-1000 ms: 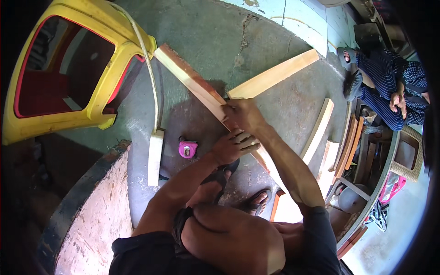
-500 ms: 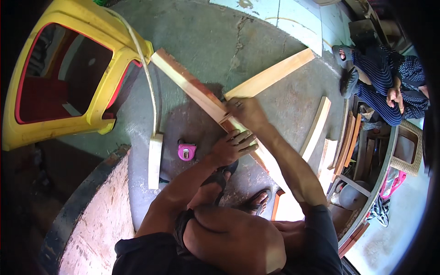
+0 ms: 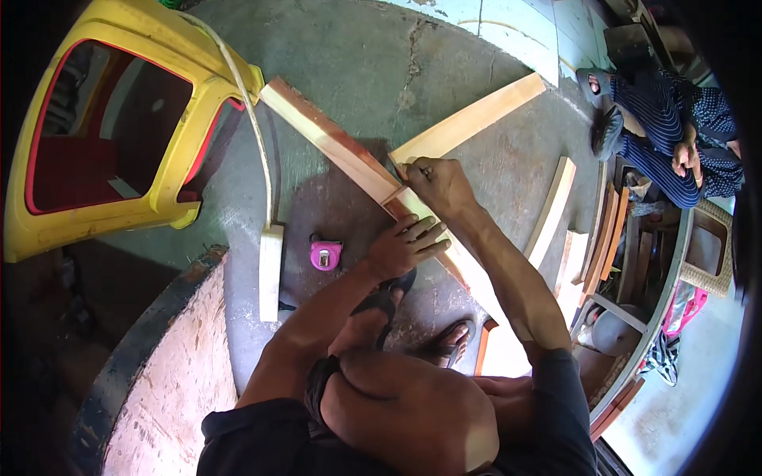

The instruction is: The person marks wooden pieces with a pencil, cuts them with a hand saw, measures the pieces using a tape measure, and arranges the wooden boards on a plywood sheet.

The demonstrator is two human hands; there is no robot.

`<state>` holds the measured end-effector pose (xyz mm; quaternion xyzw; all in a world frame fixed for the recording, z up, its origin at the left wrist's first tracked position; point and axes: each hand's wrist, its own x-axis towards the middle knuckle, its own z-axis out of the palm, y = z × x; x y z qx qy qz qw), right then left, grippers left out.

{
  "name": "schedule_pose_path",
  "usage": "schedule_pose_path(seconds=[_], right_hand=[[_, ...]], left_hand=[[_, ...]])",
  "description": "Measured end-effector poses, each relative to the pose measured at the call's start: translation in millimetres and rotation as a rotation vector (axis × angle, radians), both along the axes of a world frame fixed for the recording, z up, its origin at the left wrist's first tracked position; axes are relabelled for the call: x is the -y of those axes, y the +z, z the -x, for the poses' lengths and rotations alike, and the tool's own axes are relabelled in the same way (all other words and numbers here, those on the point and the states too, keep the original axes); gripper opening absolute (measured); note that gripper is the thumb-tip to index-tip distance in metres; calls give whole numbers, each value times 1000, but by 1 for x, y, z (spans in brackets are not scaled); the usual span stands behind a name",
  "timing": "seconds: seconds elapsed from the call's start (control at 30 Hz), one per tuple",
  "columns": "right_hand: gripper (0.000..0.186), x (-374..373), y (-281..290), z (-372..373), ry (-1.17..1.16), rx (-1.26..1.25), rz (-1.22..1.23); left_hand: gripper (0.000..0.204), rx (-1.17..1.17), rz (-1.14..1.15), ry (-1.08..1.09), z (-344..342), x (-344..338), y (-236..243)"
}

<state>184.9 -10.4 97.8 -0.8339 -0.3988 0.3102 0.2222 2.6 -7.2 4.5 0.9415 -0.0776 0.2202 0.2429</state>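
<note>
Okay, head view: I've got left hand (image 3: 399, 247) fingers draped over the wooden beam (image 3: 371, 176) slanting across the floor (image 3: 341, 59), grip unclear, right hand (image 3: 441, 187) fingers curled in by the angled plank (image 3: 470, 117), contents hidden.

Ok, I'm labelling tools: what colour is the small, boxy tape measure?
Bright pink; the tape measure shows best in the head view.

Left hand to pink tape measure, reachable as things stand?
Likely yes: the pink tape measure lies on the floor near the left hand, with nothing visible between them. The hand would have to lift off the wooden piece it rests on.
</note>
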Motion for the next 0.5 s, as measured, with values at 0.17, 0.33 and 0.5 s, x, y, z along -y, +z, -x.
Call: schedule_pose_path(seconds=[0.17,0.33,0.5], right_hand=[[28,-7,-13,36,238,21,-182],[24,2,-15,7,84,89,-202],[22,-2,-19,19,258,104,-256]], left_hand=[[44,-45,11,-49,11,2,-15],[42,26,1,18,1,3,-2],[45,-86,20,-87,5,0,-20]])
